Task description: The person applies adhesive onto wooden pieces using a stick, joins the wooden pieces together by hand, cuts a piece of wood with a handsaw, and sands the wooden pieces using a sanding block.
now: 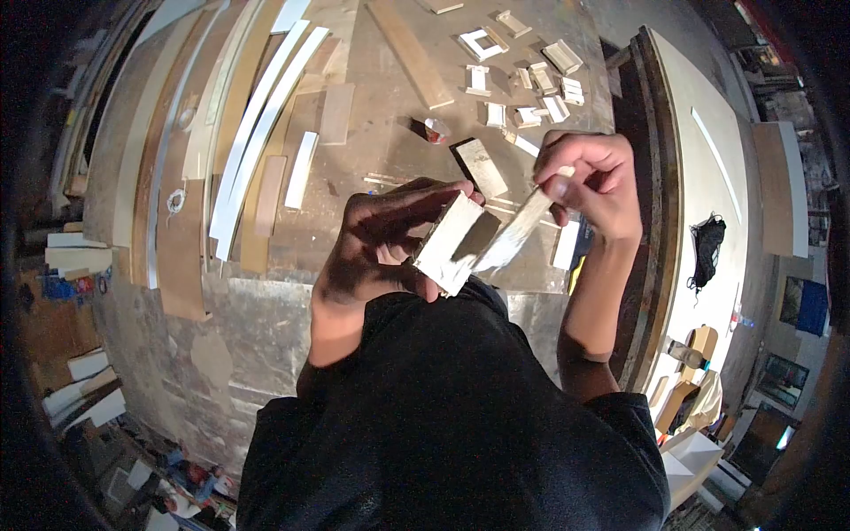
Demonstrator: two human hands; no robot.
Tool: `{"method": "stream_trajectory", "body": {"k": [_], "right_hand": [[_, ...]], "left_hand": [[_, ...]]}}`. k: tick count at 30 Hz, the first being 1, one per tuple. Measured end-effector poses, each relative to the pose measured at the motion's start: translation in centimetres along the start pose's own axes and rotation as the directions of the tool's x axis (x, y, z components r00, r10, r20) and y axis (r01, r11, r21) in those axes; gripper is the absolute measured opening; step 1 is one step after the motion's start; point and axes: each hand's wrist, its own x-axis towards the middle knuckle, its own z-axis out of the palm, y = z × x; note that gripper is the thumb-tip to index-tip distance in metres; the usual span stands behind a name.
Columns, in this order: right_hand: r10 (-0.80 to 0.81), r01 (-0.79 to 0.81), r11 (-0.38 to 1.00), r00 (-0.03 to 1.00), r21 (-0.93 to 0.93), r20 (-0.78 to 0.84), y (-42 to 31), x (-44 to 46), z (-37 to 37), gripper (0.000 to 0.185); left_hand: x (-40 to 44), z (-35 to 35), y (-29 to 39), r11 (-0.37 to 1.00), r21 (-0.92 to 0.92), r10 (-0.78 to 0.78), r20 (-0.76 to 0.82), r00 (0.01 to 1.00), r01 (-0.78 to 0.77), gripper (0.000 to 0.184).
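My left hand [381,239] is closed around a small pale wooden block [449,245], tilted in front of my chest. Between the thumb and fingers of my right hand [591,181] is one end of a thin pale strip [518,232], which slants down to the left. The strip's lower end lies by the block's lower right corner; whether they touch is unclear. Just beyond my hands, a rectangular wooden piece [481,168] rests on the table, with a small cup [436,131] behind it.
Several small wooden pieces [478,80] are scattered at the back of the brown table [390,150]. Long boards [181,177] and white strips [257,133] lie on the left. At right, a pale board [717,133] carries a tangle of black string [707,252].
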Motion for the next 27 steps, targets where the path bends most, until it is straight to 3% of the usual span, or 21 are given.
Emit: {"method": "stream_trajectory", "body": {"k": [2, 6, 8, 9, 10, 12, 14, 17, 18, 19, 21, 27], "right_hand": [[0.052, -0.052, 0.998, 0.999, -0.037, -0.006, 0.3, 0.0, 0.5, 0.010], [0.098, -0.101, 0.992, 0.994, -0.070, -0.051, 1.0, -0.2, -1.6, 0.007], [0.069, -0.072, 0.996, 0.996, -0.047, -0.061, 0.9, -0.4, -1.9, 0.006], [0.041, -0.043, 0.999, 0.997, -0.023, -0.064, 0.8, -0.4, -2.0, 0.006], [0.040, -0.042, 0.999, 0.997, -0.023, -0.064, 0.8, -0.4, -1.8, 0.006], [0.037, -0.036, 0.999, 0.997, 0.008, -0.070, 0.6, -1.0, -0.9, 0.007], [0.029, -0.026, 0.998, 0.998, 0.063, -0.051, 0.5, -1.4, 0.1, 0.007], [-0.051, 0.070, 0.990, 0.987, 0.120, -0.151, 0.8, -2.4, 1.4, 0.010], [-0.047, 0.090, 0.980, 0.971, 0.175, -0.235, 1.4, -3.3, 1.4, 0.012], [-0.062, 0.128, 0.962, 0.963, 0.243, -0.261, 1.7, -3.7, 1.6, 0.014], [-0.006, 0.125, 0.932, 0.945, 0.342, -0.328, 2.0, -4.8, 2.3, 0.017], [0.191, -0.098, 0.950, 0.934, 0.298, -0.301, 0.3, -6.6, 3.6, 0.015]], "left_hand": [[-0.1, 0.8, 0.0, 0.962, 0.268, -0.011, -0.116, 0.993, 0.042, 0.094], [0.0, 0.3, -0.5, 0.945, 0.322, 0.070, -0.043, 0.997, -0.053, 0.096], [-0.1, 1.2, -0.7, 0.985, 0.172, 0.001, -0.193, 0.981, 0.033, 0.094], [0.0, 0.7, -0.7, 0.985, 0.170, 0.002, -0.191, 0.982, 0.031, 0.094], [0.0, -0.3, -0.5, 0.991, 0.137, 0.009, -0.063, 0.998, 0.000, 0.086], [0.1, -0.6, -0.4, 0.995, 0.098, 0.021, 0.065, 0.998, -0.027, 0.086], [0.2, 0.0, -0.6, 0.999, -0.027, 0.018, -0.040, 0.999, -0.019, 0.088], [0.4, 0.5, 0.5, 0.995, 0.086, 0.067, -0.120, 0.990, -0.057, 0.089], [0.3, 1.0, -0.2, 0.971, 0.213, 0.155, -0.225, 0.962, -0.107, 0.095], [0.3, 0.4, 0.0, 0.959, 0.219, 0.217, -0.151, 0.964, -0.181, 0.087], [0.3, 1.0, 1.1, 0.922, 0.345, 0.245, -0.177, 0.953, -0.173, 0.084], [0.8, 1.6, 0.5, 0.940, 0.274, 0.261, -0.194, 0.946, -0.204, 0.077]]}}
